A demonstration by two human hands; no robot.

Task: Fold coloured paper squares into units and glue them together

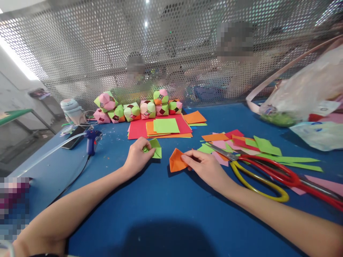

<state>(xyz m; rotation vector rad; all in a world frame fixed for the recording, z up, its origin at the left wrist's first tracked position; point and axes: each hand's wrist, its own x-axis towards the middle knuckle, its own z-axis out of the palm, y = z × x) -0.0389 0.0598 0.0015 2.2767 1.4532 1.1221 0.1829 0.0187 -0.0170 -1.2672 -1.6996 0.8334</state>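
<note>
Between the thumb and fingers of my left hand [139,157] is a folded green paper piece [156,148]. My right hand [205,166] pinches a folded orange paper piece [177,160] by its right side. A small gap separates the two pieces, both low over the blue table. Behind them lies a stack of red, orange and green paper sheets [166,125]. At the back stands a row of folded paper balls [132,112] in pink, green and orange, some stacked on others.
Right of my right hand lie scattered paper scraps [242,142], yellow-handled scissors [261,184] and red-handled scissors [284,173]. A blue glue gun [91,142] with its cord, a phone [73,138] and a pale bottle [71,110] are at left. Plastic bags [302,92] sit back right, before a perforated metal screen [187,71].
</note>
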